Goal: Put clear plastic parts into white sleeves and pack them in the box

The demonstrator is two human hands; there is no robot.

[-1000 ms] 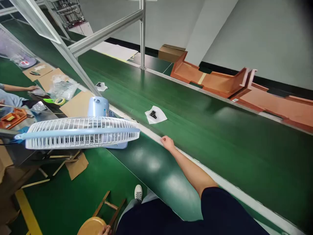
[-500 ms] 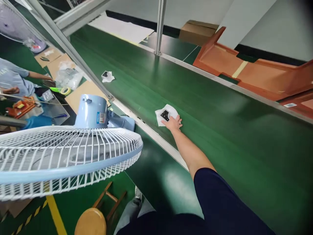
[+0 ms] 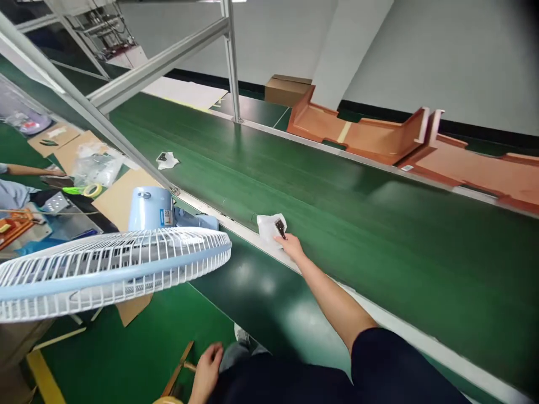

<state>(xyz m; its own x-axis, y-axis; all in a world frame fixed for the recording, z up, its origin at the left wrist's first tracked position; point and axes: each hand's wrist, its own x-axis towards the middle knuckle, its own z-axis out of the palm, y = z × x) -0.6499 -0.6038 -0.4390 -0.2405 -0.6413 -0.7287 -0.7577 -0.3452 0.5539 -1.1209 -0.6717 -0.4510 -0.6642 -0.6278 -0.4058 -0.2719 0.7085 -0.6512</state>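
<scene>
Well, the right hand (image 3: pixel 289 247) lay with its fingers pressed together against the near corner of a crumpled white paper sheet (image 3: pixel 266 230), which held a small black piece (image 3: pixel 280 228) on the green rubber conveyor belt (image 3: pixel 379 252); whether it pinched, I could not tell. That corner seemed a sound, gentle place to hold. The left hand (image 3: pixel 206 371) hung open, fingers spread, beside the navy shirt (image 3: pixel 278 384).

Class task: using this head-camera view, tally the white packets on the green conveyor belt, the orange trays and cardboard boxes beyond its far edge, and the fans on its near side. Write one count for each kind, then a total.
White packets: 2
Orange trays: 2
Cardboard box: 1
Blue-and-white fan: 1
Total: 6
</scene>
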